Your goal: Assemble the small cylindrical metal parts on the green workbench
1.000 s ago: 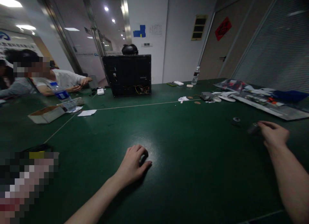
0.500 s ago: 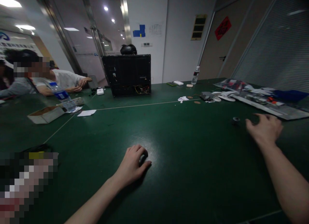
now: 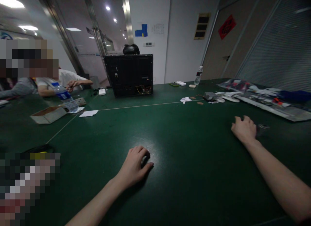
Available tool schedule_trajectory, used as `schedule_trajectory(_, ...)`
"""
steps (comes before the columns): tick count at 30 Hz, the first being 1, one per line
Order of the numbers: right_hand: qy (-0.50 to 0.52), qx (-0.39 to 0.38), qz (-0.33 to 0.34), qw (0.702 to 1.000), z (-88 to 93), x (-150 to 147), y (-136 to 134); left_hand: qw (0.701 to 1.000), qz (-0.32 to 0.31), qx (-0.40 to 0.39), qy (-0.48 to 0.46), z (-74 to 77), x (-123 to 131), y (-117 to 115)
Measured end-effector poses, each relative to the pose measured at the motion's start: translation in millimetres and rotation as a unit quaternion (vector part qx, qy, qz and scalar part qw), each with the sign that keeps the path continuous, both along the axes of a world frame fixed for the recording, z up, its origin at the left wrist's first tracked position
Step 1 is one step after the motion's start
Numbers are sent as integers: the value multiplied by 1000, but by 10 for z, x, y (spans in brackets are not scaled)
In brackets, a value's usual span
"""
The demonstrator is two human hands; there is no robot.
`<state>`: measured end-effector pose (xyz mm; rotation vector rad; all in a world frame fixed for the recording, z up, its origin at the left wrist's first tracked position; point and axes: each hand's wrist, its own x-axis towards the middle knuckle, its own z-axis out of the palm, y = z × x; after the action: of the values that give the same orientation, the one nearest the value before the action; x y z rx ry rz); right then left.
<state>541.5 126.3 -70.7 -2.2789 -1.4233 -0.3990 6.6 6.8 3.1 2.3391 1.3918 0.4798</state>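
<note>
My left hand [image 3: 137, 162] rests on the green table [image 3: 184, 154] near the middle, fingers curled and thumb apart from them. A gap shows between thumb and fingers, and I make out nothing held there. Farther out on the right, my right hand [image 3: 244, 130] hovers low over or touches the tabletop, its fingers loosely bent and somewhat apart. Just to the right of its wrist is a small dark grey round object [image 3: 263, 127], blurred, its kind unclear. Nothing shows in my right hand.
At the back stands a black open-backed cabinet [image 3: 130, 75]. Water bottles [image 3: 198, 76] and an open box [image 3: 48, 114] sit on the table. A board with clutter [image 3: 274, 102] lies at right. Another person's hands [image 3: 73, 85] rest at far left.
My right hand has moved left. The small dark object, formerly left of that hand, is now on its right and blurred. My left hand has stayed in place.
</note>
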Motion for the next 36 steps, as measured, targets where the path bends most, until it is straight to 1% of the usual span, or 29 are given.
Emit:
schedule_trajectory(5,-2,-23,-6,1000,7,63,-31,1000,-1,-6,-2,19,-8,-16)
schedule_trajectory(8,4,-11,5,1000,63,43,-65,1000,-2,-4,-3,28,-16,-23)
schedule_trajectory(10,6,9,24,1000,114,-24,-72,1000,-2,-5,-3,36,-21,-27)
schedule_trajectory(12,9,30,55,998,165,-169,-53,1000,-1,-8,-5,45,-27,-31)
schedule_trajectory(14,9,45,96,994,213,-421,-22,1000,0,-8,-6,50,-33,-35)
schedule_trajectory(17,39,65,187,979,286,-1011,-30,1000,-1,-5,-5,42,-44,-37)
schedule_trajectory(19,137,84,286,945,340,-1505,-112,1000,1,-5,-4,31,-51,-36)
schedule_trajectory(21,261,59,350,898,387,-2008,-254,1000,1,-6,-5,24,-55,-35)
schedule_trajectory(22,330,33,378,864,405,-2244,-339,1000,-1,-5,-6,23,-54,-35)
schedule_trajectory(24,456,-21,427,781,426,-2658,-520,1000,-6,-1,-9,27,-47,-39)
schedule_trajectory(25,501,-46,444,742,431,-2831,-610,1000,-7,2,-11,31,-41,-43)
schedule_trajectory(26,532,-66,456,710,436,-2981,-697,1000,-6,6,-12,35,-33,-47)
schedule_trajectory(27,550,-81,463,690,443,-3109,-780,1000,-2,11,-15,39,-26,-53)
schedule_trajectory(28,558,-90,469,679,454,-3216,-858,1000,2,13,-17,44,-21,-59)
schedule_trajectory(29,556,-94,474,676,468,-3302,-929,1000,6,14,-20,48,-18,-65)
schedule_trajectory(32,510,-86,502,693,520,-3454,-1089,1000,10,11,-27,58,-28,-77)
schedule_trajectory(34,466,-76,527,707,537,-3486,-1136,999,7,7,-31,55,-45,-76)
schedule_trajectory(36,428,-66,553,712,525,-3487,-1139,999,2,7,-33,42,-57,-67)
